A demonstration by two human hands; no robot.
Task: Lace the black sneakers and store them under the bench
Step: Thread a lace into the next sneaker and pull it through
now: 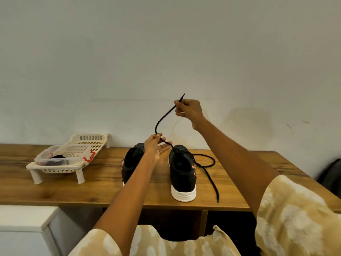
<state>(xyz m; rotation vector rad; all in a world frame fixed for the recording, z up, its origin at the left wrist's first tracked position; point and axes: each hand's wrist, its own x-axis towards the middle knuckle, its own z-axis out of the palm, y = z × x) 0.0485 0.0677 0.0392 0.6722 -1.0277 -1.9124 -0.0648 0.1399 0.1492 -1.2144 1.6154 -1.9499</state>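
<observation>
Lace (162, 118) taut between both hands.

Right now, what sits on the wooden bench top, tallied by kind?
Black sneakers with white soles: 2 (left sneaker, right sneaker)
Black shoelace: 1
Cream plastic slotted rack: 1
Clear plastic lidded box with red clip: 1, on the rack
Total: 5

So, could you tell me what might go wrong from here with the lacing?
The right hand pulls the black lace up and away, which could tip or drag the right sneaker, standing near the bench front edge. The lace's free end loops loosely on the bench and might snag or pull out of the eyelets.
</observation>
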